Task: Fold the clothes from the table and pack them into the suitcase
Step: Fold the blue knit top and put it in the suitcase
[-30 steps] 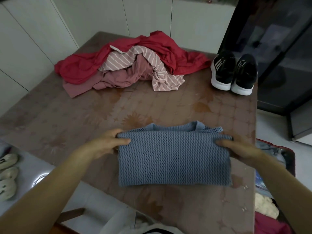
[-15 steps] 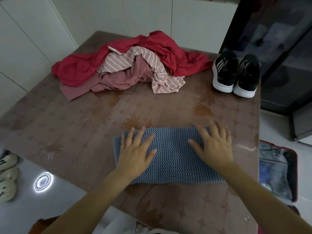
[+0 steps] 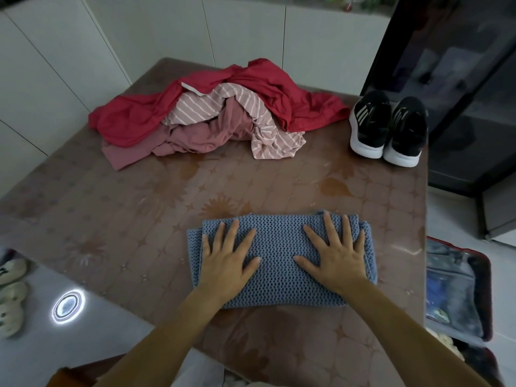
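Pressed folded blue knit point(image 3: 279, 247) flat under left hand point(image 3: 226, 265) and right hand point(image 3: 335, 259), fingers straight (nothing gripped), long axis nine-to-three, table point(image 3: 125, 213) edge near six, bare room toward twelve.

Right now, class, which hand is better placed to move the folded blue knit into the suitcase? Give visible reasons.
Right, probably. The right hand lies flat on the right half of the blue knit, nearest the table edge beside which the open suitcase sits. The left hand presses the far half.

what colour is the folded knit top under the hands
Blue, an open-mesh knit top; the head view shows it.
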